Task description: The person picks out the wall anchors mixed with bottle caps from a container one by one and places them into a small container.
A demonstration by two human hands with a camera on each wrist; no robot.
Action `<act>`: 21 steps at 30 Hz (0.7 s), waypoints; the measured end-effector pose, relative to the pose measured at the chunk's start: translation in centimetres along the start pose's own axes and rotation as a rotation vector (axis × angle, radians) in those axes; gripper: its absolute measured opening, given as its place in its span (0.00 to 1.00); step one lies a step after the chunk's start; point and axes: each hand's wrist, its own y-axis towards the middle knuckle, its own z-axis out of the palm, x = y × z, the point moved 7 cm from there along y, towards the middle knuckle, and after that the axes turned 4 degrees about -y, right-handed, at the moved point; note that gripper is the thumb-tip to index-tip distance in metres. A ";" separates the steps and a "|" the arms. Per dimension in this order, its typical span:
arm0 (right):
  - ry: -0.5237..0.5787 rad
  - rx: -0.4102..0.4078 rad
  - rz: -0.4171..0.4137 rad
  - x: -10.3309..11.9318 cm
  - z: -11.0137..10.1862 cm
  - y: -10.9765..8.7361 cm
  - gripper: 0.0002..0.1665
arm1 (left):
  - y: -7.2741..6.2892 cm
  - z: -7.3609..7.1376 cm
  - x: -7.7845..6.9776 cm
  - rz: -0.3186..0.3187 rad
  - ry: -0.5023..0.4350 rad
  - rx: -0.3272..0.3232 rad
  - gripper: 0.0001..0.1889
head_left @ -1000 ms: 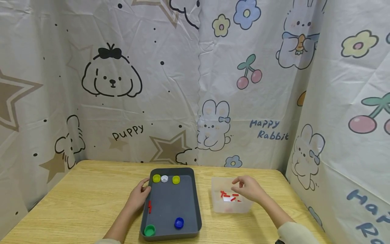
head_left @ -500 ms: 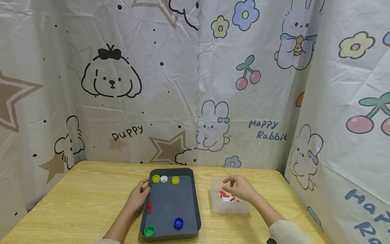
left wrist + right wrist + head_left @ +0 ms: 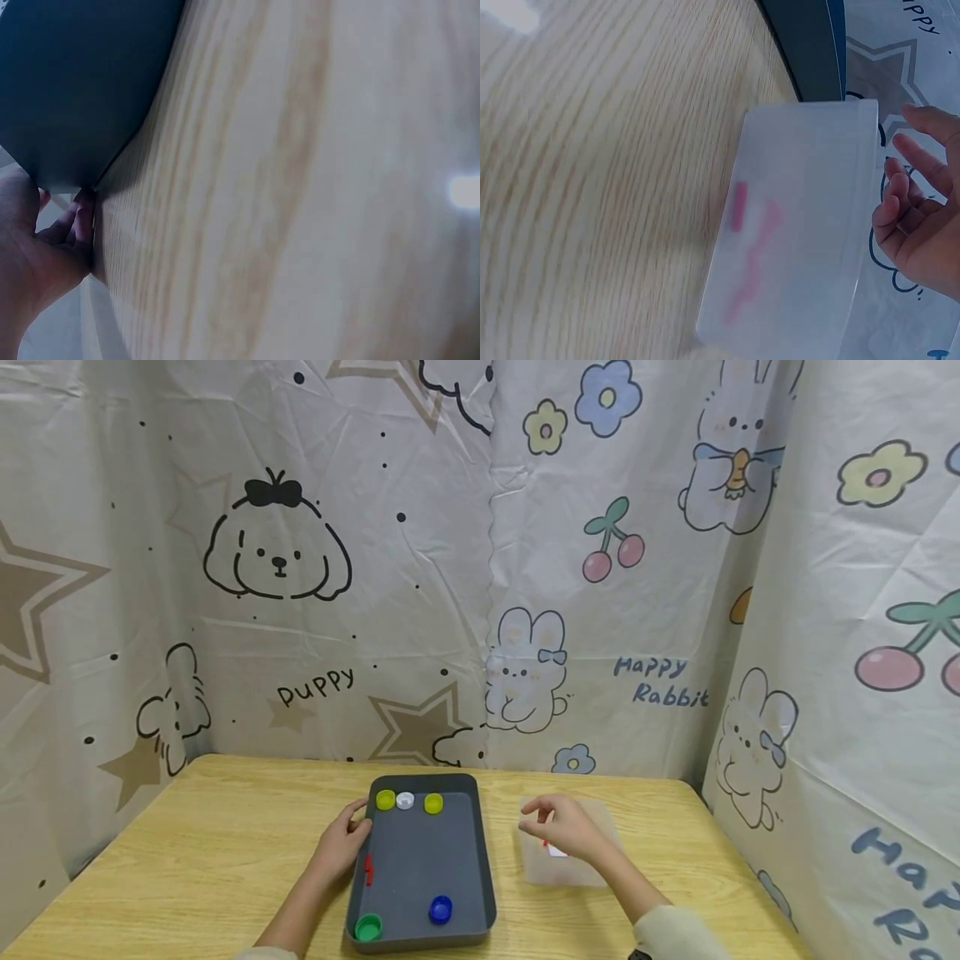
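Table (image 3: 225, 827), right hand (image 3: 566, 828) mostly hiding boxed pieces (image 3: 545, 842)

place: curtained-off tabletop setup; wider room type unclear
curtain (image 3: 420, 618): cartoon puppy/rabbit print, beyond and either side of fingers (image 3: 924, 161)
table (image 3: 225, 827): wood-grain, below fingers

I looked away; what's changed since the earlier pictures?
The right hand moved left over the translucent bin, hiding most red sticks there from the head camera. No grasp or release shows. The left hand still touches the gray tray; its caps and red sticks stayed.
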 end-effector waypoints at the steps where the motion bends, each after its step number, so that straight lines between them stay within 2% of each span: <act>1: 0.003 0.001 -0.003 0.1 0.2 0.1 0.16 | 0.0 0.0 0.0 0.001 -0.001 0.000 0.25; 9: 0.046 0.020 -0.012 1.3 1.8 0.7 0.16 | 0.0 0.0 0.0 -0.001 -0.002 -0.006 0.24; 21: 0.043 0.033 -0.066 2.9 3.8 1.4 0.18 | 0.0 0.0 0.0 -0.003 -0.009 -0.006 0.24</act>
